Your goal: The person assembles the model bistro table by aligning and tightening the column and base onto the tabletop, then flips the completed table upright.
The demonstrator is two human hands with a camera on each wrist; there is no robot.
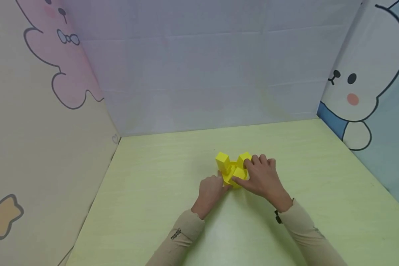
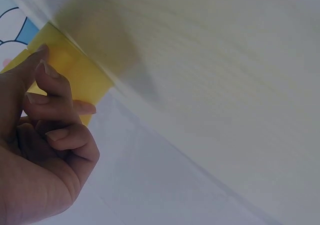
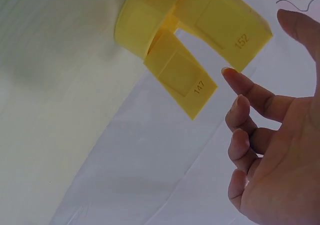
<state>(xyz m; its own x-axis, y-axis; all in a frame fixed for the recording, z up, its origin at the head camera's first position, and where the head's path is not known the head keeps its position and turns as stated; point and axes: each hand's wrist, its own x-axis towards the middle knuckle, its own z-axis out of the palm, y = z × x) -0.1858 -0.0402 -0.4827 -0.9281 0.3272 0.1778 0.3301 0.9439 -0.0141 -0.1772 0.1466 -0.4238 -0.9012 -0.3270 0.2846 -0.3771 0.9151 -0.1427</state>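
A yellow round plastic base (image 1: 228,180) stands on the table, with several yellow blocks rising from it and leaning outward. My left hand (image 1: 211,190) grips the base from the left; in the left wrist view, fingers (image 2: 85,107) lie against its yellow wall (image 2: 75,65). Over on the right, my right hand (image 1: 261,175) hovers close to the blocks with thumb and forefinger spread. The right wrist view shows a block marked 152 (image 3: 230,30) near those fingertips, with a small gap, and another marked 147 (image 3: 182,77). Part of the base is hidden by the hands.
The pale yellow-green table (image 1: 146,184) extends around the hands. A whitish cloth wall (image 1: 199,74) closes off the back, and side walls with cartoon animals (image 1: 352,85) stand left and right.
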